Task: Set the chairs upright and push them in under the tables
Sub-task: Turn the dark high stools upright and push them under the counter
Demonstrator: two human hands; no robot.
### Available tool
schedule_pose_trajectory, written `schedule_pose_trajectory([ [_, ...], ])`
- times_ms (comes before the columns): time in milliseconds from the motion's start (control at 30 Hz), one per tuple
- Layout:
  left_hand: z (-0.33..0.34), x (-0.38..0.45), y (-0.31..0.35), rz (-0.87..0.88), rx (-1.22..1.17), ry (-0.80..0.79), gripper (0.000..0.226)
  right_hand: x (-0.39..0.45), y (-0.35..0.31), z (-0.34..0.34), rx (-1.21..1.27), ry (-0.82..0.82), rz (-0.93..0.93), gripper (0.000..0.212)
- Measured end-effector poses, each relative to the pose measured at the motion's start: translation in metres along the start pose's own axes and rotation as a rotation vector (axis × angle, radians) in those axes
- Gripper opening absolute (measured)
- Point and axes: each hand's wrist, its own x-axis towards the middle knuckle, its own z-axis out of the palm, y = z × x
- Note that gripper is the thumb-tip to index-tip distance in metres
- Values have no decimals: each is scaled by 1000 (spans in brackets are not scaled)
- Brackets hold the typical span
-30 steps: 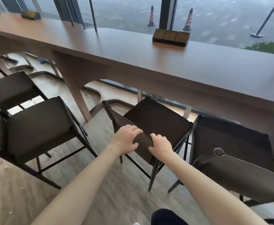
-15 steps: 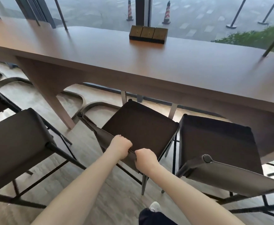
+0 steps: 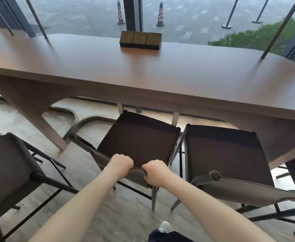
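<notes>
Both hands, left hand point(image 3: 121, 163) and right hand point(image 3: 155, 172), grip clamped on the upright dark-brown chair point(image 3: 139, 138) backrest.

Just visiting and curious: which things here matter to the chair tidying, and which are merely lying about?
In the job: middle chair, held at its backrest by left hand and right hand; table; right chair; left chair.
Lying about: wooden blocks; traffic cones outside.
</notes>
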Motion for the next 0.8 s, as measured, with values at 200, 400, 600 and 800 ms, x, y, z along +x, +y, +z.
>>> schedule_pose_trajectory([
  [200,-10,13,4,6,-7,7,22,4,18,-8,-23,2,-27,19],
  [400,-15,19,3,3,-14,25,24,9,26,-15,-35,1,-34,19],
  [600,-15,32,-7,-54,-54,24,22,25,33,-29,-20,-8,-32,16],
  [800,-20,50,-9,-63,-56,-7,21,37,46,-36,0,-37,-46,15],
])
